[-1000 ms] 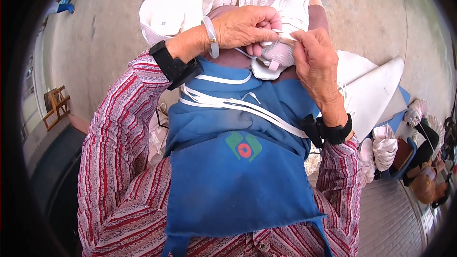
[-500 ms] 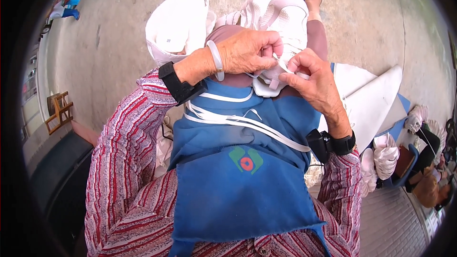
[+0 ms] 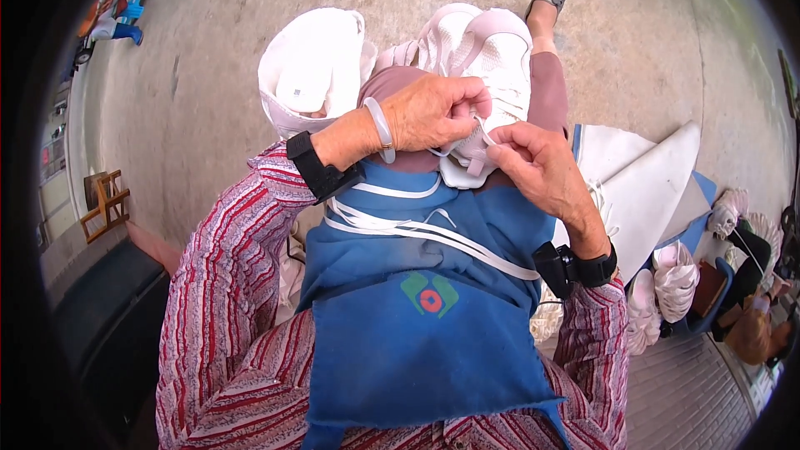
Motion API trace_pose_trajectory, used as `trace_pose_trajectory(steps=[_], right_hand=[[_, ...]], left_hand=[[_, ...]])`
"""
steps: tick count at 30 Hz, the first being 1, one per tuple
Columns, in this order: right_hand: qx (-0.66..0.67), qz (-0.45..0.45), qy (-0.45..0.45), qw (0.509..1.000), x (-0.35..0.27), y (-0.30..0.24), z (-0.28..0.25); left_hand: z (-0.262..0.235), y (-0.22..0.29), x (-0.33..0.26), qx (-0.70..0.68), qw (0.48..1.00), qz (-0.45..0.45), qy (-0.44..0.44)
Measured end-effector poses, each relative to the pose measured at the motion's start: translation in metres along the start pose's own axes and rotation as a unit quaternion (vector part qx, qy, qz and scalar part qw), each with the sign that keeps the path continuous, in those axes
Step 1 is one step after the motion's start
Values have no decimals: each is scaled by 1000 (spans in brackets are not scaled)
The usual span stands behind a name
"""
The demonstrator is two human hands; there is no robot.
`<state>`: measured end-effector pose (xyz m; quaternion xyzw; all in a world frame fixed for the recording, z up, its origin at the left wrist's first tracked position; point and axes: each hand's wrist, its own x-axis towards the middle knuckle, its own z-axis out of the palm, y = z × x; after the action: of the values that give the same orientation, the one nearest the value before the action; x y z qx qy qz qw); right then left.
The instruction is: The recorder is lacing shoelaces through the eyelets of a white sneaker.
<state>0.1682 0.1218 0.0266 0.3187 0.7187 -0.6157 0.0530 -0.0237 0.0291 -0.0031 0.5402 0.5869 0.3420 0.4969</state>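
Observation:
A white sneaker (image 3: 506, 75) with pale pink parts lies on my lap, its toe away from me. Over its heel end, my left hand (image 3: 433, 114) pinches a white shoelace (image 3: 484, 128) between thumb and fingers. My right hand (image 3: 542, 168) is closed on the same lace just to the right, thumb and forefinger together. A short stretch of lace shows between the two hands. Several loose white laces (image 3: 417, 227) lie across the blue apron (image 3: 425, 358) on my lap. The shoe's opening is partly hidden by my hands.
A white bag-like bundle (image 3: 312, 67) stands beyond my left forearm. To the right are large white sheets (image 3: 646, 175) and more pale shoes (image 3: 673, 283), with a seated person (image 3: 754, 329) at the edge. A wooden stool (image 3: 106, 204) stands far left on the concrete floor.
The lace between my hands has gone from a curved, loose loop to a narrower, straighter strand. My right fingers have turned slightly. The whole view has shifted a little, the shoe now lower in it.

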Motion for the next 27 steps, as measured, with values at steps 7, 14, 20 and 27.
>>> trace_pose_trajectory(steps=[7,14,20,27], right_hand=[[-204,-290,197,914,2,13,9],[-247,-377,309,838,5,17,16],[-247,-378,301,840,9,27,13],[-222,-226,240,917,-13,48,4]], left_hand=[[-4,11,-2,-49,998,-38,-16],[-10,20,3,-102,982,-125,-102],[-10,12,5,-196,961,-164,-110],[-8,9,-3,-158,971,-172,-53]])
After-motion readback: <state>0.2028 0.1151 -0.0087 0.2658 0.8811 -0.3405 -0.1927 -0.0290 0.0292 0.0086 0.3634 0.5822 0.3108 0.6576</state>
